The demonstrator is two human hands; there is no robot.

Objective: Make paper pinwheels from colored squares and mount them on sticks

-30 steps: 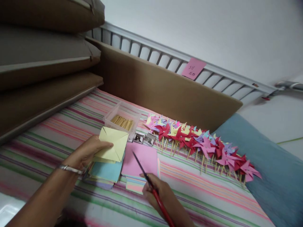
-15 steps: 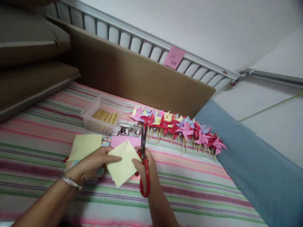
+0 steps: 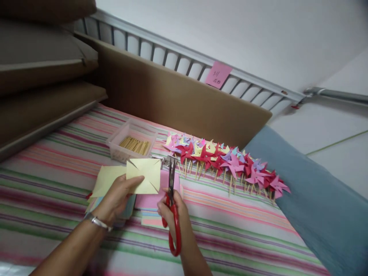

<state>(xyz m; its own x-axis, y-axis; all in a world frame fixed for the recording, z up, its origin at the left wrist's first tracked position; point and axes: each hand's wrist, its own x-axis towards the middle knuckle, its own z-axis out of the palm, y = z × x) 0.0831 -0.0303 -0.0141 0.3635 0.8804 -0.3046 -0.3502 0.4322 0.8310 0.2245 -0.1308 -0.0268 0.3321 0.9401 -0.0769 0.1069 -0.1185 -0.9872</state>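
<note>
My left hand (image 3: 117,195) pinches a yellow paper square (image 3: 145,174) with cuts running in from its corners, held up above the striped cloth (image 3: 235,226). My right hand (image 3: 172,214) grips red-handled scissors (image 3: 173,207) with the blades pointing away, just right of the yellow square. Below the hands lie stacks of coloured paper squares: yellow (image 3: 106,180), pink (image 3: 155,197) and blue.
A clear plastic box of wooden sticks (image 3: 132,145) stands behind the paper. A long row of paper pinwheels (image 3: 227,163) on sticks lies to the right. A cardboard sheet (image 3: 178,99) leans on a white railing with a pink note (image 3: 217,74). Brown cushions (image 3: 43,76) are stacked left, a blue cloth (image 3: 313,207) lies at the right.
My left hand has lifted the yellow square up and left, away from the scissors. My right hand has drawn the scissors slightly back; earlier it held them lower, to the right.
</note>
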